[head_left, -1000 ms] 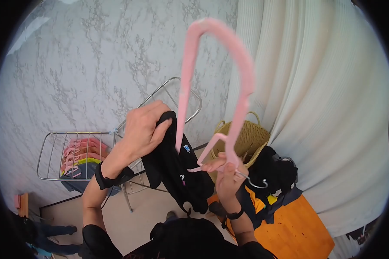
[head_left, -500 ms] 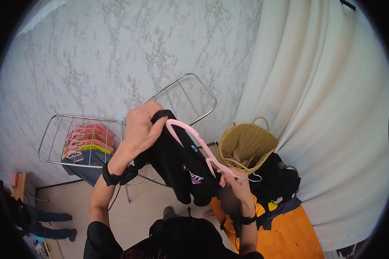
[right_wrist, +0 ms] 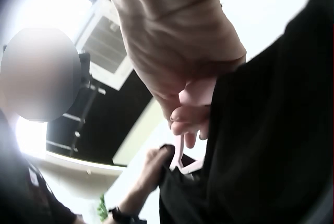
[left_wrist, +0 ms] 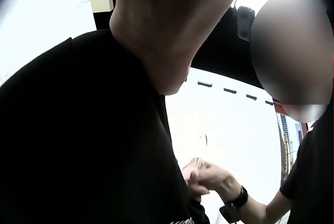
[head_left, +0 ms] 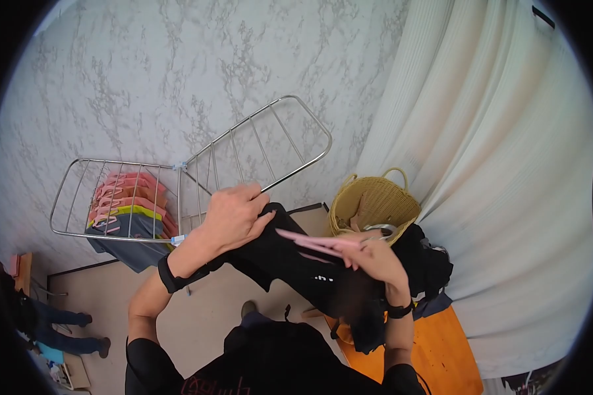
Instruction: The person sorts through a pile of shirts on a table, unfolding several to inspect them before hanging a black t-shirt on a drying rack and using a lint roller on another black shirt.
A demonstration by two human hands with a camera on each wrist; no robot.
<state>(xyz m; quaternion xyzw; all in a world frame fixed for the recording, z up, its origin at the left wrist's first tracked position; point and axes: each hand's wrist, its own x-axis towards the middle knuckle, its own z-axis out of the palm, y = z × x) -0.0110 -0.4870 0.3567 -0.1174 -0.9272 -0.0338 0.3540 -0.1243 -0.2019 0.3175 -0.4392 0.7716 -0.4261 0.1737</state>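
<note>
Between the person's left hand (head_left: 234, 214) and right hand (head_left: 375, 253) hangs a black shirt (head_left: 260, 257), raised above the floor, with a pink hanger (head_left: 319, 243) lying along its upper side. The left hand pinches the shirt's edge between thumb and curled fingers; the right hand grips the hanger near its hook end. Whether the hanger's far end lies inside the shirt or only over it cannot be told. The hanger is smeared by blur, and only a scrap of white print (head_left: 321, 278) shows on the shirt, near a blurred patch that hides its lower part. Black cloth fills much of both wrist views, covering part of the hanger in the right one; in the left, the thin hook (left_wrist: 204, 141) shows above the right hand.

Just beyond the right hand stands a woven basket (head_left: 352, 196), holding tan items (head_left: 364, 220) too indistinct to name; the hand covers part of its rim. Next to it, dark clothes (head_left: 429, 263) are heaped on an orange counter (head_left: 445, 342), partly behind the right arm. Left of the left hand, a metal rack (head_left: 125, 162) carries pink hangers (head_left: 128, 181) with a grey garment (head_left: 128, 251) among them, crossed by its bars. Farther left, another person in blue trousers (head_left: 62, 329) is partly lost in the dark edge.
</note>
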